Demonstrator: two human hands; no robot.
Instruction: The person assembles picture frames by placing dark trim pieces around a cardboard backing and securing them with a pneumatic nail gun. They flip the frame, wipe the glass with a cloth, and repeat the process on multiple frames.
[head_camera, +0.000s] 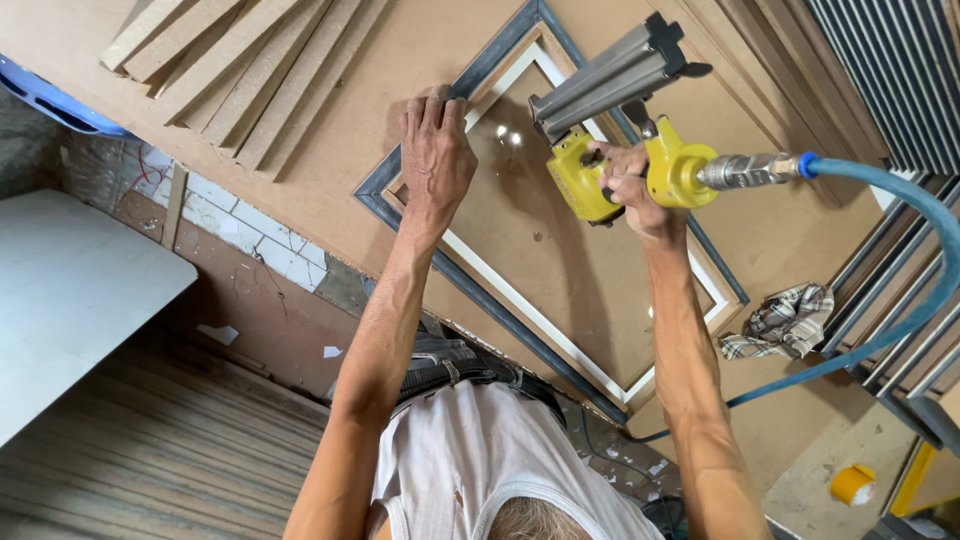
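The fingers (612, 160) of the right hand (630, 190) are clenched around the grip of a yellow nail gun (640, 150). Its long grey magazine points away from the hand, along the far edge of the picture frame (470, 290). The nose of the nail gun stands over the brown backing board (560, 270), close to the frame's far corner.

The left hand (437, 160) is released and flat. It presses on the backing board, and its fingertips reach the frame's inner edge beside that corner. So the left hand lies just beside the nose, on its left side.

A blue air hose (900, 300) goes from the back of the nail gun to the right. The frame lies face down on the desk (350, 120), with wooden strips (240, 70) further away and a checked cloth (785, 320) on the right.
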